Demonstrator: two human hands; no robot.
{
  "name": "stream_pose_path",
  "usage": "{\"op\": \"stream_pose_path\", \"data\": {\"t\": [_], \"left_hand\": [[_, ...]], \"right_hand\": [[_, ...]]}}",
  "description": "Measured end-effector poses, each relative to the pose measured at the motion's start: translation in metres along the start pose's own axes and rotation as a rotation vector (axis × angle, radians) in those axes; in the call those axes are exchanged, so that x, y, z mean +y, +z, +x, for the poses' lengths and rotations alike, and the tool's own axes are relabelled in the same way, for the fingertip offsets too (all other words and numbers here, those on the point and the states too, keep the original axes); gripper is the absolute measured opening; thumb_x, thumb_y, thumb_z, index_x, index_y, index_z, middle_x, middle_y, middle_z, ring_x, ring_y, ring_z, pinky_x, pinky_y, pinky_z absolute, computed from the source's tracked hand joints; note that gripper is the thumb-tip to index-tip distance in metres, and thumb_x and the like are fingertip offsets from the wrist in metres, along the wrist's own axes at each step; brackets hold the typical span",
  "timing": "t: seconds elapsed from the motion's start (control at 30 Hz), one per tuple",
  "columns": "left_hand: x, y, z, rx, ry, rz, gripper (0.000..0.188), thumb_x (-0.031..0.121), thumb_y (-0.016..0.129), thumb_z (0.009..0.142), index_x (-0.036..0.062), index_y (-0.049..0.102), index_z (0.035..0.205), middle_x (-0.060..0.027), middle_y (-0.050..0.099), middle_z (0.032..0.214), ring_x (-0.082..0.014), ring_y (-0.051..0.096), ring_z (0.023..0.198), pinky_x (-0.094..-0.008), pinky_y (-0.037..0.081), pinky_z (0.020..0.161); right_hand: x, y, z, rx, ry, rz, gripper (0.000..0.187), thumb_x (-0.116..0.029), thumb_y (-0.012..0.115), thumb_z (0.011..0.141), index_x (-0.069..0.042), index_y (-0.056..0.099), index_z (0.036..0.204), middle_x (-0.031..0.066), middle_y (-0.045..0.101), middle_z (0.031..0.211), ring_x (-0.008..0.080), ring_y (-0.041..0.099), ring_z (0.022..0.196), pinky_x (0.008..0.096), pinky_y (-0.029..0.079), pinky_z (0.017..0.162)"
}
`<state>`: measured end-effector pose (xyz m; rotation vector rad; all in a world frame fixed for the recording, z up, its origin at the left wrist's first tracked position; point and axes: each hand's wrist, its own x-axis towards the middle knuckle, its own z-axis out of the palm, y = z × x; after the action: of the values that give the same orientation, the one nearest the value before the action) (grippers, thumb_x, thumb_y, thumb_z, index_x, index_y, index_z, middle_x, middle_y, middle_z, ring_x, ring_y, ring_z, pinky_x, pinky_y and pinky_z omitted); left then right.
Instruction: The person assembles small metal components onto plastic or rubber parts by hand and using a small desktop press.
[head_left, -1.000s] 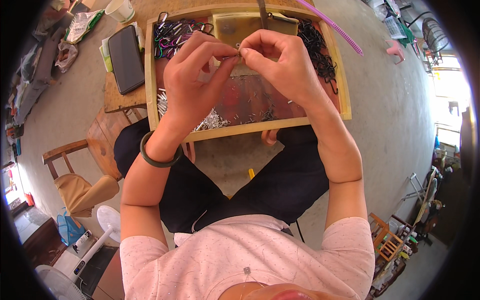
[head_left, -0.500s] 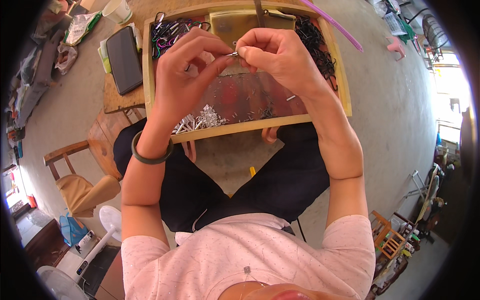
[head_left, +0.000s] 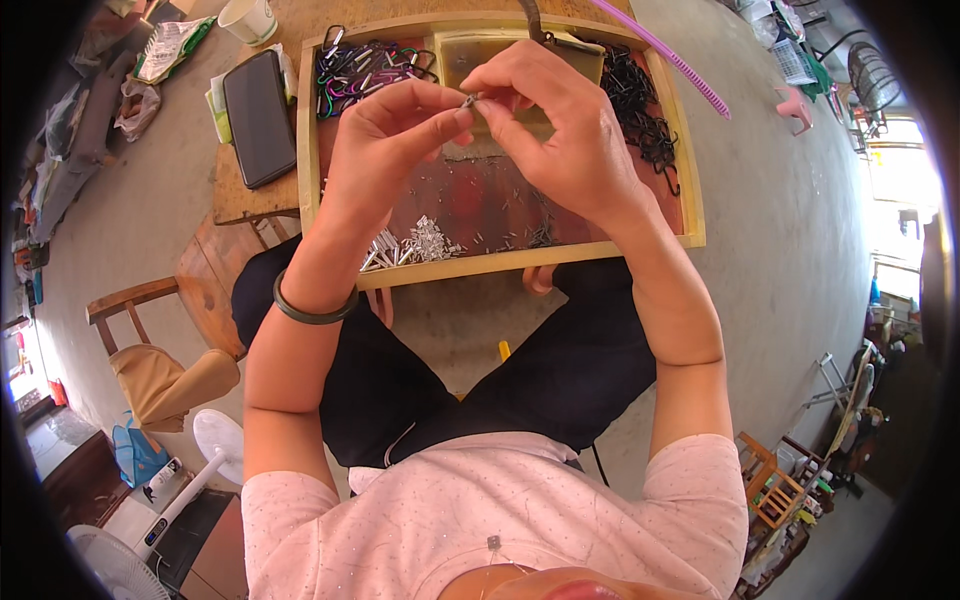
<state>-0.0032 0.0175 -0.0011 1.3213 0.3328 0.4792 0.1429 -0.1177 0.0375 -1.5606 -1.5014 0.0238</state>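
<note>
My left hand (head_left: 385, 150) and my right hand (head_left: 565, 135) meet over a shallow wooden tray (head_left: 480, 268). Thumb and forefinger of each are closed on a tiny grey metal piece (head_left: 468, 100); its exact shape is too small to make out. Coloured carabiner clips (head_left: 365, 68) lie heaped in the tray's far left corner, beyond my left hand. On the right, past my right hand, is a pile of black hooked clip parts (head_left: 632, 88). Silver pins and short tubes (head_left: 425, 243) are piled at the near left, with small dark pins (head_left: 540, 232) scattered beside them.
A yellowish block (head_left: 450, 60) with a dark metal lever (head_left: 530, 15) stands at the tray's far side. Left of the tray are a black phone (head_left: 260, 120) and a paper cup (head_left: 247, 20). A purple strip (head_left: 670, 55) crosses the far right corner.
The fingertips have shifted slightly; the shiny silver piece between them now looks grey and smaller. My right hand has turned, its back raised. The loose silver pin at the tray's near right no longer shows.
</note>
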Motion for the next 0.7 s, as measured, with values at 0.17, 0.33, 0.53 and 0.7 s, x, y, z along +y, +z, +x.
{"op": "stream_pose_path", "data": {"t": [0.17, 0.33, 0.53, 0.7], "left_hand": [[0.002, 0.0, 0.0, -0.022, -0.019, -0.017, 0.022, 0.014, 0.081, 0.091, 0.0047, 0.073, 0.108, -0.0002, 0.074, 0.095, -0.0062, 0.068, 0.085, -0.0203, 0.048, 0.07], [0.0, -0.005, 0.012, 0.207, 0.138, 0.051, 0.047, 0.018, 0.084, 0.089, 0.0004, 0.064, 0.127, -0.0054, 0.068, 0.113, -0.0129, 0.065, 0.102, -0.0265, 0.053, 0.083], [-0.002, -0.018, 0.019, 0.289, 0.115, -0.014, 0.041, 0.023, 0.077, 0.095, 0.002, 0.065, 0.128, -0.0017, 0.07, 0.111, -0.0088, 0.066, 0.101, -0.0229, 0.045, 0.085], [-0.008, -0.033, 0.018, 0.284, 0.059, -0.01, 0.039, 0.024, 0.076, 0.096, 0.0016, 0.066, 0.126, -0.0013, 0.07, 0.108, -0.0086, 0.066, 0.1, -0.0224, 0.044, 0.085]], "right_hand": [[0.004, 0.001, 0.005, -0.011, 0.016, -0.006, 0.01, -0.009, 0.069, 0.091, -0.007, 0.07, 0.101, 0.0086, 0.07, 0.092, 0.0295, 0.07, 0.081, 0.0374, 0.056, 0.073], [0.021, -0.007, 0.043, -0.113, 0.228, -0.156, 0.02, -0.024, 0.067, 0.092, -0.01, 0.074, 0.104, 0.0138, 0.074, 0.086, 0.033, 0.071, 0.08, 0.0423, 0.054, 0.072], [0.034, -0.002, 0.079, -0.3, 0.066, -0.42, 0.02, -0.014, 0.059, 0.09, -0.001, 0.074, 0.091, 0.0228, 0.072, 0.081, 0.0408, 0.071, 0.078, 0.0483, 0.056, 0.074], [0.016, -0.004, 0.097, -0.417, 0.194, -0.381, 0.021, -0.011, 0.058, 0.088, 0.0, 0.075, 0.092, 0.021, 0.072, 0.075, 0.0332, 0.072, 0.068, 0.0439, 0.057, 0.068]]}}
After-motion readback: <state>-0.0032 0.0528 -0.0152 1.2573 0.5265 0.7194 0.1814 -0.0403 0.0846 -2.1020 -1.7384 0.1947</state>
